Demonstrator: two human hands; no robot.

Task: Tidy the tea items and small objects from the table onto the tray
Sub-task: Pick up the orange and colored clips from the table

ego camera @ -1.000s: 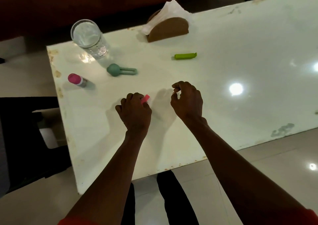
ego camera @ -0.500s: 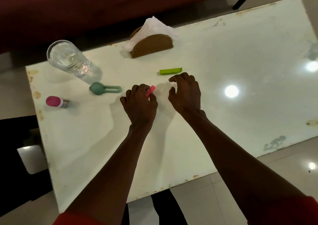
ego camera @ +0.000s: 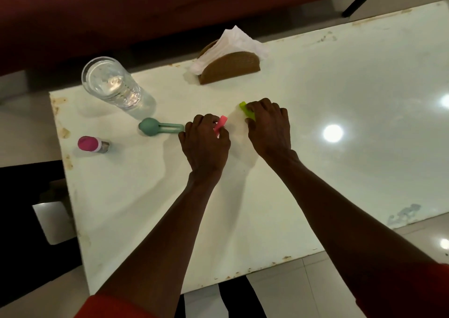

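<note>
Step in hand, by my judgement: collecting the small clips before any transfer. The left hand (ego camera: 205,145) holds a pink clip (ego camera: 220,125) in curled fingers, its upper end standing clear above the knuckles. The right hand (ego camera: 268,129) is down on a green clip (ego camera: 246,110) with fingers bent over it; only the clip's far end shows, and whether it is off the table (ego camera: 340,113) cannot be told. No tray is in view (its position is therefore unknown), so the next move calls for securing the green clip, raising both hands and finding the tray outside this view. 2 further items lie to the left: a teal infuser (ego camera: 159,127), its handle end just beside the left hand, and a pink-capped bottle (ego camera: 93,144) on its side near the table's left edge. A glass (ego camera: 113,85) of water stands behind the infuser, well within knocking range of a careless reach. A napkin holder (ego camera: 229,68) sits at the far edge, apart from both hands and obstructing nothing.
</note>
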